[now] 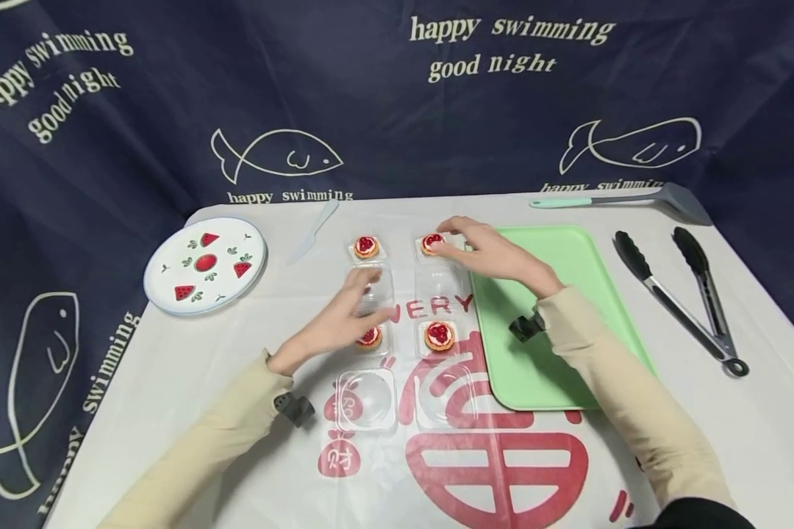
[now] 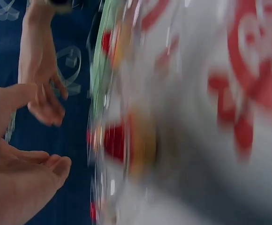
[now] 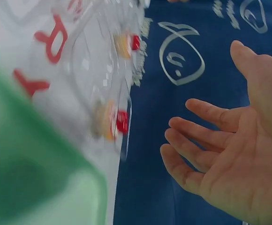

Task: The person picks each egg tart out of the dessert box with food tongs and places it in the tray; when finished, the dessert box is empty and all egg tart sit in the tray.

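Several small tarts with red topping sit in clear plastic boxes whose lids are folded back. In the head view, my left hand (image 1: 331, 321) is over the left boxes, partly covering the near left tart (image 1: 370, 337). Its fingers are spread and hold nothing. My right hand (image 1: 492, 252) hovers by the far right tart (image 1: 432, 244), fingers loosely bent; the right wrist view shows its palm (image 3: 241, 159) bare. The far left tart (image 1: 366, 247) and near right tart (image 1: 440, 336) lie untouched by either hand. The left wrist view is blurred.
A green tray (image 1: 569, 246) lies under my right forearm. Black-tipped tongs (image 1: 684, 312) and a spatula (image 1: 635, 197) are to the right. On the left are a round plate with a watermelon pattern (image 1: 172, 257) and a pale plastic knife (image 1: 315, 229). A dark curtain (image 1: 384, 103) hangs behind.
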The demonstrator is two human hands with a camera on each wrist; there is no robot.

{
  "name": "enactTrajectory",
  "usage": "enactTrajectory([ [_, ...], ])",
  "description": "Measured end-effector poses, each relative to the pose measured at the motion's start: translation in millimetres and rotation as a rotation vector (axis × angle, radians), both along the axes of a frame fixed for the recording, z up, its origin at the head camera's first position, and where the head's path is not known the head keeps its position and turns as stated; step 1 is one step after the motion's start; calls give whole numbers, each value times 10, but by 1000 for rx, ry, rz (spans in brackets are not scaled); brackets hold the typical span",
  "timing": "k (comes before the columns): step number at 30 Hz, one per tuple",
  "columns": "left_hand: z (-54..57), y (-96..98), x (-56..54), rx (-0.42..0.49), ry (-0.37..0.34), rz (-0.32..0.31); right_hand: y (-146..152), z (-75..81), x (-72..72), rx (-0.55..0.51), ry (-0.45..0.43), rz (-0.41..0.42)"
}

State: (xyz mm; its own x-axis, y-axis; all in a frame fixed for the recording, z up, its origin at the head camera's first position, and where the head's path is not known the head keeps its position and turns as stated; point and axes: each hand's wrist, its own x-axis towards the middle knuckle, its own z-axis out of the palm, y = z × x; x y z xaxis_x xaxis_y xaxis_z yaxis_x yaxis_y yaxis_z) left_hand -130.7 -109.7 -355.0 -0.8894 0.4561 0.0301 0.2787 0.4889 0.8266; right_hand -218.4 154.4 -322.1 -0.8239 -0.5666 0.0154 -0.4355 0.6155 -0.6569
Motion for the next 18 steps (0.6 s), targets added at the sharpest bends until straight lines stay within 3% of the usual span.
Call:
enactTrajectory([
  [3, -17, 193, 114, -64, 4, -54, 250, -10, 56, -48, -28, -96],
  [6, -43, 353, 155, -120, 7, -106, 550, -16, 111, -108, -37, -205],
  [11, -95, 524, 191, -173, -34, -128, 1140, -37, 216, -164, -24, -395],
  [18, -128, 618, 219, -243, -41, -97, 2049, -107, 379, -21, 53, -725],
])
